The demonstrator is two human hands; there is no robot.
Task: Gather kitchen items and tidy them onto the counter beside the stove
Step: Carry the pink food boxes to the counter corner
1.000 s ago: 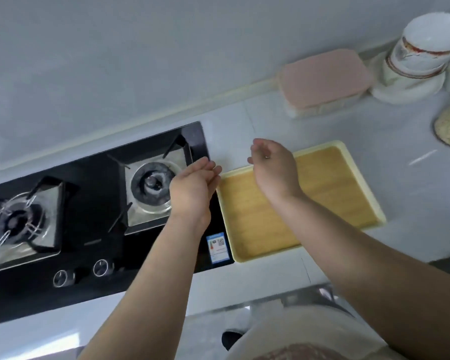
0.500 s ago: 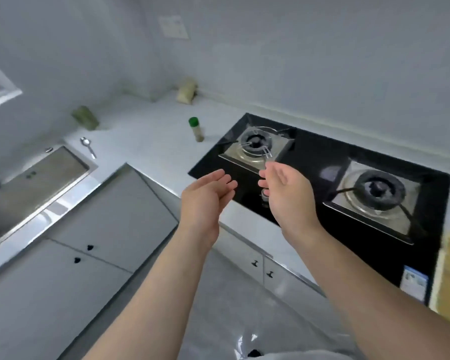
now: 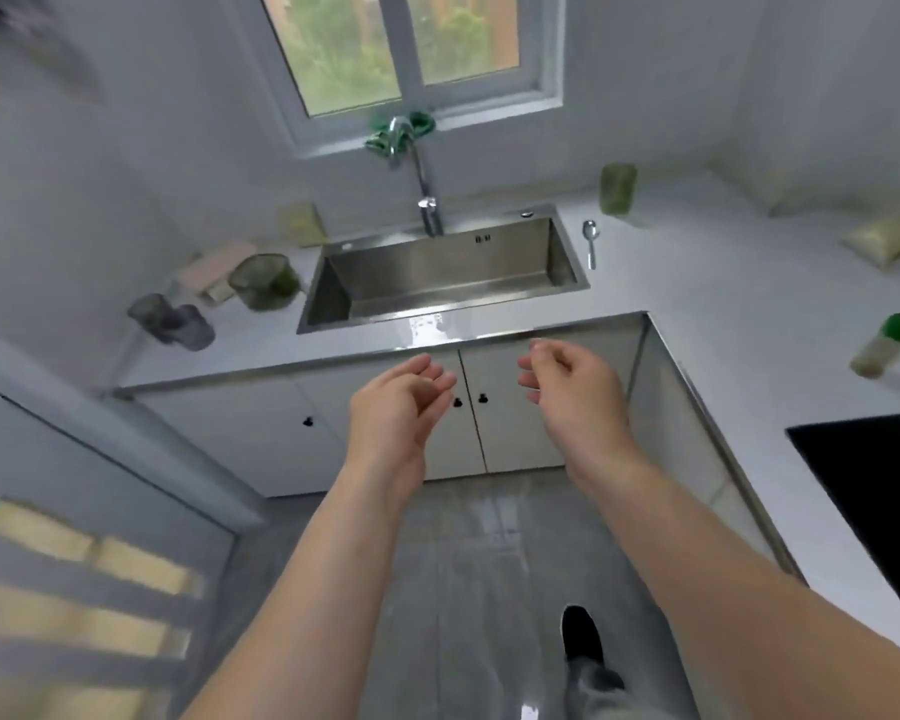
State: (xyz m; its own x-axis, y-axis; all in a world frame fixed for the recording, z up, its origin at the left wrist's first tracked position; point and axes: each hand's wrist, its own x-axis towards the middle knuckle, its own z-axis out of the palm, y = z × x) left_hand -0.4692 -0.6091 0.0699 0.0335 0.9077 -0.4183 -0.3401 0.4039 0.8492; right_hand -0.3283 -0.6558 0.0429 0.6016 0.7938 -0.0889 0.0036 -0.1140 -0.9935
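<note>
My left hand (image 3: 396,407) and my right hand (image 3: 575,392) float side by side in front of the sink cabinet, fingers loosely curled, holding nothing. On the white counter (image 3: 707,324) to the right lie a metal spoon (image 3: 590,241), a green jar (image 3: 618,188), a green-capped bottle (image 3: 887,345) and yellowish packets (image 3: 889,239). A corner of the black stove (image 3: 874,491) shows at the far right edge. Left of the sink stand a green mesh strainer (image 3: 265,280) and grey cups (image 3: 175,322).
A steel sink (image 3: 437,283) with a tall tap (image 3: 419,174) sits under the window. White cabinet doors (image 3: 520,418) run below the counter. A grey tiled floor (image 3: 489,563) lies underfoot, with my dark shoe (image 3: 583,634) on it. Blurred shelving (image 3: 74,589) is at lower left.
The view has swung left from the stove and wooden tray to the sink corner. Both hands stay raised together and hold nothing throughout.
</note>
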